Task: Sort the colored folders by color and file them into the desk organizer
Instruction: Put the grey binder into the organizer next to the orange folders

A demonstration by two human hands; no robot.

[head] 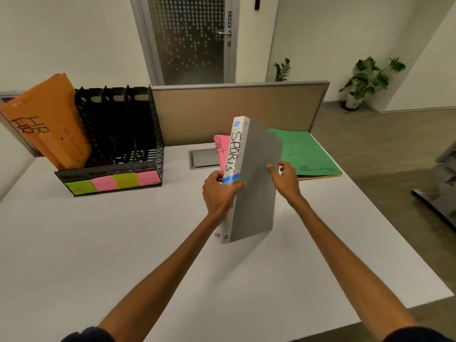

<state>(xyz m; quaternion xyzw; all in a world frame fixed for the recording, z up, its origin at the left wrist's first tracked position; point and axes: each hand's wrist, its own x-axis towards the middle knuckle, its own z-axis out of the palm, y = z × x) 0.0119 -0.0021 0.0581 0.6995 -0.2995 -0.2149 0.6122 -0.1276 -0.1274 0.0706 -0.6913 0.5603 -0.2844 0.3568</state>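
Note:
A grey binder [256, 183] with "SPORTS" on its white spine stands upright at the middle of the white desk [123, 243]. My left hand [219, 191] grips its spine. My right hand [283, 177] holds the cover's right edge. Behind the binder lies a pink folder [220, 150] marked "FINANCE". A green folder [311, 154] lies flat at the back right on top of an orange one. The black desk organizer [118, 134] stands at the back left, with orange "HR" folders [47, 127] leaning in its leftmost slot. Its other slots hold nothing.
Green, pink and yellow sticky labels [113, 182] line the organizer's front. A tan partition [234, 109] runs along the desk's far edge, with a cable hatch [203, 157] in front of it. The desk's right edge drops to the floor near a potted plant [365, 80].

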